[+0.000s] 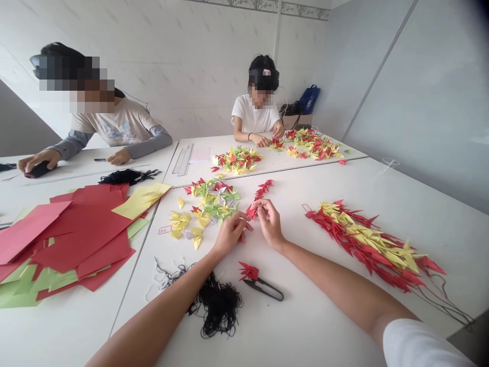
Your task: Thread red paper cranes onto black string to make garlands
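Observation:
Over the middle of the white table, my right hand (269, 223) pinches a small red folded paper crane (251, 211). My left hand (231, 232) is close beside it, fingers curled together; what they grip is too small to make out. Red folded paper also shows just under the left fingers. Beyond my hands lies a short row of red cranes (264, 189). To the left spreads a loose pile of green, yellow, red and white folded cranes (217, 198). Nearer me, black thread snips (265, 289) lie with a red crane (248, 271) at their tip.
A tangle of black cords (219, 306) lies by my left forearm. Finished red and yellow crane strings (367, 244) lie at right. Coloured paper sheets (87, 224) cover the left table. Two people sit opposite, one by more crane piles (315, 144), the other near black cords (128, 176).

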A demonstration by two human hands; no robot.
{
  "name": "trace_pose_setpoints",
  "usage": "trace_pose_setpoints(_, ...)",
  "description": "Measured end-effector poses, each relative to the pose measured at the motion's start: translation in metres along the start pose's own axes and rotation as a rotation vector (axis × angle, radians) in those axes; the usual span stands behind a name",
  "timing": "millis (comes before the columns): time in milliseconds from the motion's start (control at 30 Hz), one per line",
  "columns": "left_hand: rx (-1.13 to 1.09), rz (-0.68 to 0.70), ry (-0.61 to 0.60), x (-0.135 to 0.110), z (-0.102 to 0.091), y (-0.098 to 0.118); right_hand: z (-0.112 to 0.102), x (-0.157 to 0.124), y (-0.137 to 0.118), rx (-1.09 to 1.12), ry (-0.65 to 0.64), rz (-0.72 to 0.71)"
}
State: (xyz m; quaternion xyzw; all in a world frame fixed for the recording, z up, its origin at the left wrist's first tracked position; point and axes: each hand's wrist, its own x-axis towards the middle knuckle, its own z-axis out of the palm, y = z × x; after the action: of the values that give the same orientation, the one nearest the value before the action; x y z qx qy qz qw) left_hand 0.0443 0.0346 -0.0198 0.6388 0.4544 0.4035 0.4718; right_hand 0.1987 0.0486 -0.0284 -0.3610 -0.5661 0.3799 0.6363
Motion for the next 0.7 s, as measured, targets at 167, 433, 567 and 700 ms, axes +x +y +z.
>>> trace_pose_setpoints(167, -0.040, 0.045, 0.032, -0.0001, -0.0013, 0.0005, 0.0008, -0.0032, -0.0047, -0.148, -0.045, -0.177)
trace_pose_setpoints(433, -0.039, 0.078, 0.096, 0.0018, -0.0035, -0.0018, 0.0018, -0.0077, -0.0062, -0.353, -0.122, -0.424)
trace_pose_setpoints(567, -0.092, 0.113, 0.083, 0.0023, -0.0025, -0.0042, 0.0034, -0.0079, -0.0019, -0.373, -0.130, -0.365)
trace_pose_setpoints(700, -0.131, 0.138, 0.044, 0.0013, -0.0014, -0.0066, 0.0043, -0.0078, -0.0008, -0.310, -0.152, -0.288)
